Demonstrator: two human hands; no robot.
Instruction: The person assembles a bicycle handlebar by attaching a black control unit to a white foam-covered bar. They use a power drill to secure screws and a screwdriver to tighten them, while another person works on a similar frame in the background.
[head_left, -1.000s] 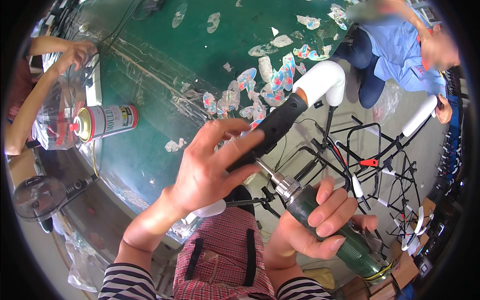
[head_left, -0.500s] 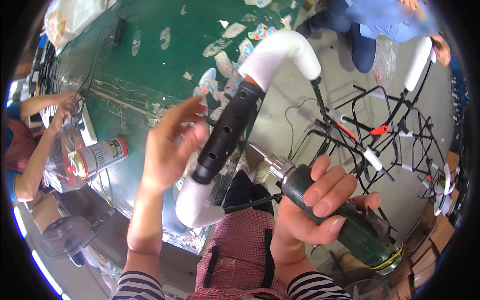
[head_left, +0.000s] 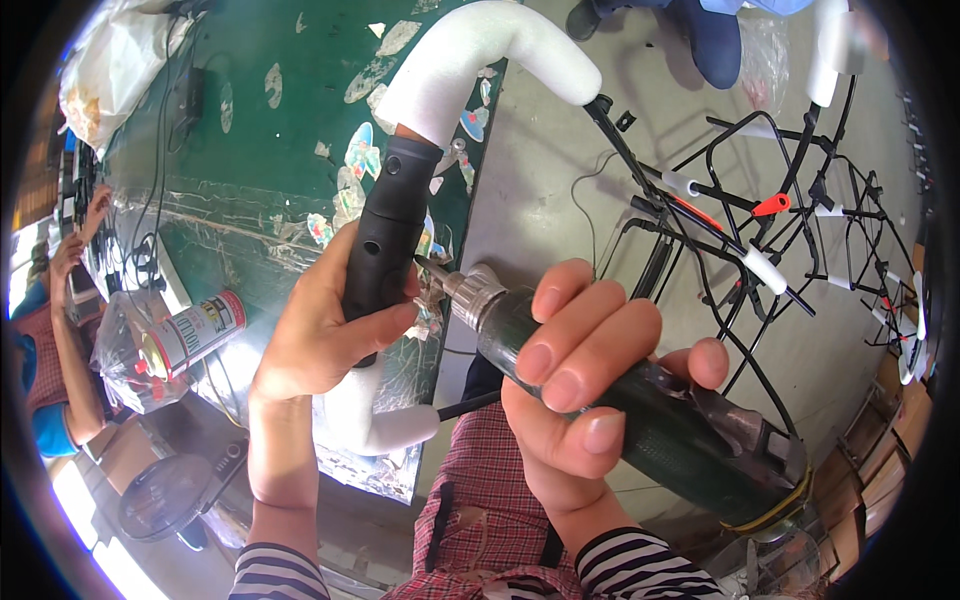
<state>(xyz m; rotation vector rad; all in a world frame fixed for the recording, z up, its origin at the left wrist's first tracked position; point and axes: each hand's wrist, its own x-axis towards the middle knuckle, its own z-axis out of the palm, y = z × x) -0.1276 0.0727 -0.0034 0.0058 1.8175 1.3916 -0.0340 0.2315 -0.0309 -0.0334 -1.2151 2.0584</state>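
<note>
A curved handlebar point(head_left: 545, 55) stands before me, its upper and lower bends wrapped in white foam. Between the foam parts runs a black plastic sleeve point(head_left: 385, 215) with round holes. My left hand point(head_left: 310, 330) is closed round the lower part of this sleeve, its thumb across the front. In my right hand point(head_left: 580, 360) lies a dark green electric screwdriver point(head_left: 690, 425) with a silver nose, gripped from above and below. Its bit point(head_left: 430, 268) points at the sleeve's right side; whether they touch, I cannot tell.
A green table point(head_left: 290, 120) with peeling scraps lies at left, bearing a spray can point(head_left: 195, 335). Beyond it are a co-worker's arms point(head_left: 75, 330). Black tubular frames point(head_left: 760, 230) stand on the floor at right. A fan point(head_left: 165, 495) is at lower left.
My left hand has gone from open beside the sleeve to closed round it. The handlebar has shifted left, and the screwdriver has moved up and left, its bit now beside the sleeve.
</note>
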